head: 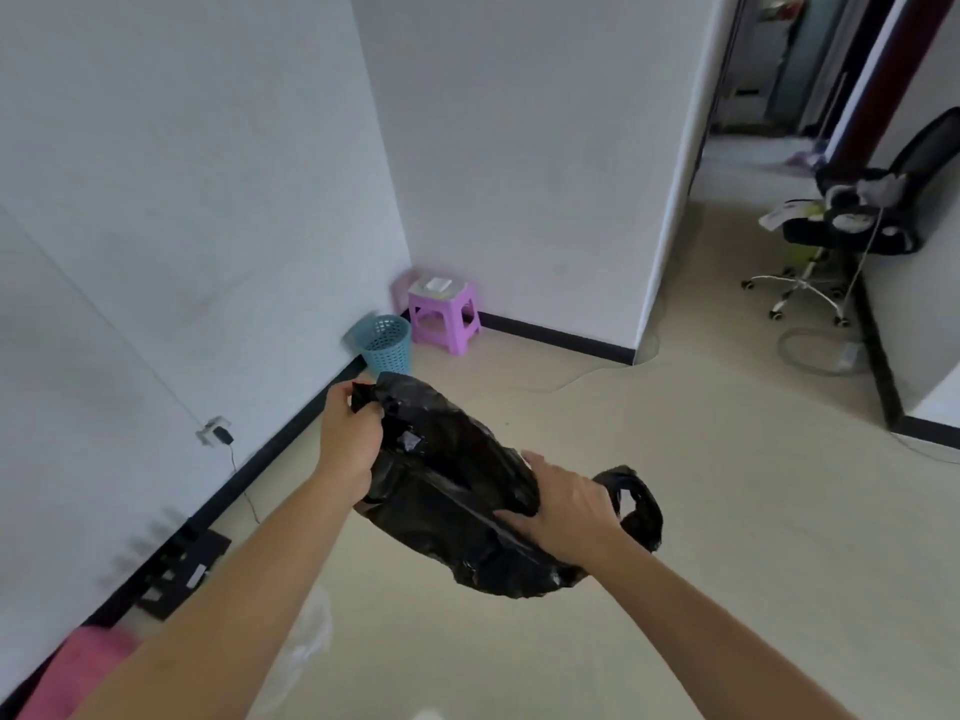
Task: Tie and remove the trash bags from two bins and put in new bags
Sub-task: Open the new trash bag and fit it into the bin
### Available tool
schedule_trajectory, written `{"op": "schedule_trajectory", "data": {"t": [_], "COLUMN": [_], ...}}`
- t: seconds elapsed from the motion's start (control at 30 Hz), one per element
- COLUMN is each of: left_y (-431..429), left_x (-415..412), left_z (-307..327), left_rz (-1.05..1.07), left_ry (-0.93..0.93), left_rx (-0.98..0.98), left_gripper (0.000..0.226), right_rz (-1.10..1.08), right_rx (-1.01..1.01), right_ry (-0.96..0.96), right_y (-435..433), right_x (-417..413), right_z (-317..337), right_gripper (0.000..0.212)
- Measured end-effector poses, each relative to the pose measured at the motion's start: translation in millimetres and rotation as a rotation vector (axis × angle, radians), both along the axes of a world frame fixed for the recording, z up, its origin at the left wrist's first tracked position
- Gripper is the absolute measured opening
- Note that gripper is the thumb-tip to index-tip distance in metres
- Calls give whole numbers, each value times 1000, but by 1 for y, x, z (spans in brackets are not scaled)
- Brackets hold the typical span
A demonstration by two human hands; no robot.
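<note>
Hands (457, 475) stretch black bag (467, 491) midair

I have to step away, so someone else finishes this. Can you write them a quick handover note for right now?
Left hand: gripping one edge of the black trash bag.
Right hand: gripping the other side, near a loop handle.
Bag is held in the air over the floor, looks empty and unopened.
Blue bin stands in the corner beside the purple stool, no bag visible in it.
Left: open the bag and line the blue bin. A second bin is not in view, so check it.
</note>
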State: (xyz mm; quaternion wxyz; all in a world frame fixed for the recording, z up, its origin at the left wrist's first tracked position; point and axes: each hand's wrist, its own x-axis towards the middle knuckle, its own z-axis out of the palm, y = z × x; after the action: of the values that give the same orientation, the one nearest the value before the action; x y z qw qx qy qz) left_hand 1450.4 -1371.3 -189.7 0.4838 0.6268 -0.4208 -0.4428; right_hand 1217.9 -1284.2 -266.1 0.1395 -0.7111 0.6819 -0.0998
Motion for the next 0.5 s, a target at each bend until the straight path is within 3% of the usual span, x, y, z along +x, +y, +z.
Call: {"op": "schedule_trajectory", "data": {"t": [0.1, 0.2, 0.33, 0.37, 0.43, 0.5], "left_y": [-24, -57, -117, -136, -176, -224], "left_x": [14, 38, 76, 85, 99, 105], "left_z": [-6, -19, -31, -35, -35, -21], "left_rz": [55, 86, 95, 126, 188, 210], "left_ry": [-86, -140, -224, -377, -759, -1018], "left_rx": [-13, 23, 128, 105, -4, -276], "left_gripper": [36, 36, 27, 28, 51, 68], "right_rz": [155, 150, 155, 168, 199, 221], "right_rx": [57, -93, -99, -72, -65, -96], "right_ry": [140, 157, 117, 87, 59, 85], "right_y": [-58, -119, -208, -232, -282, -332], "right_x": [11, 24, 48, 55, 68, 84], "right_z": [-5, -11, -4, -4, -1, 5], "right_gripper": [37, 32, 31, 29, 25, 23]}}
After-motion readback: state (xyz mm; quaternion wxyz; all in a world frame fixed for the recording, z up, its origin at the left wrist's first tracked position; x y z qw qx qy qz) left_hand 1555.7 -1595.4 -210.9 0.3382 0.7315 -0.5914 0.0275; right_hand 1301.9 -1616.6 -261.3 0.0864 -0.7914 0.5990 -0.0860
